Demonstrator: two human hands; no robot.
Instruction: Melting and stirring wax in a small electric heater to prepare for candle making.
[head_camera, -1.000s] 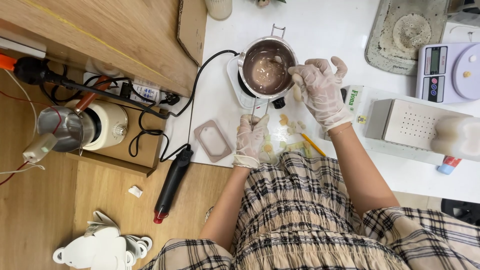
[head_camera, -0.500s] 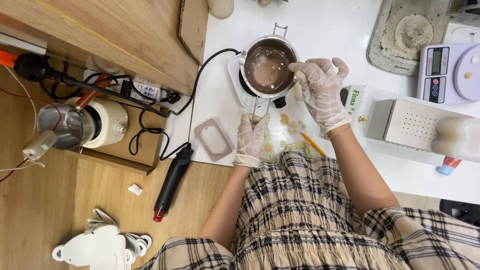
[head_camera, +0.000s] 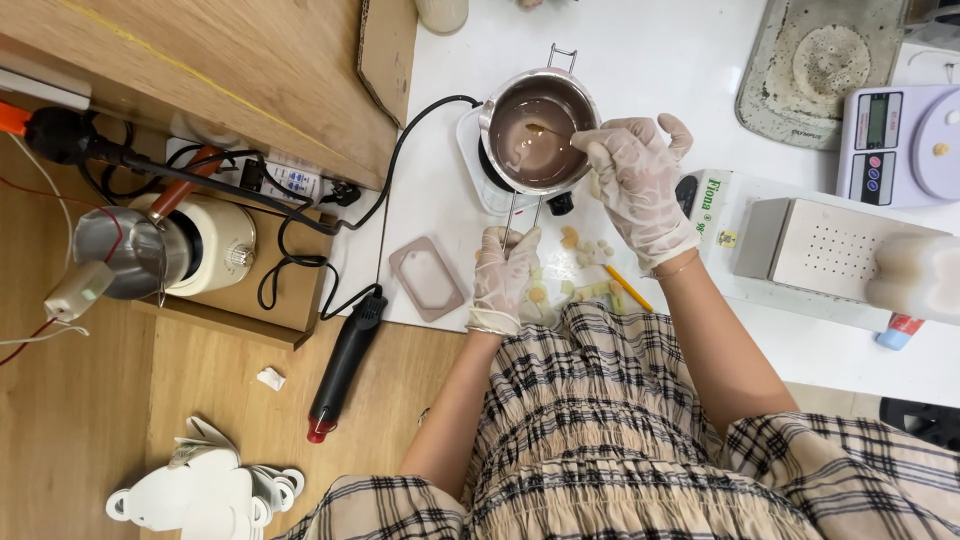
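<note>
A steel melting pot with brownish liquid sits on a small white hot plate on the white table. My gloved left hand grips the pot's wire handle near the table's front edge. My gloved right hand hovers at the pot's right rim and holds a thin stick whose tip dips into the liquid. Small pale wax pieces lie on the table between my hands.
A pink rectangular mould lies left of my left hand. A black heat gun, a kettle and cables sit at left. A digital scale, a perforated metal box and a yellow pencil are at right.
My right hand shifted slightly, and the stick now reaches into the liquid, which looks darker and clearer than before. The left hand stays on the handle.
</note>
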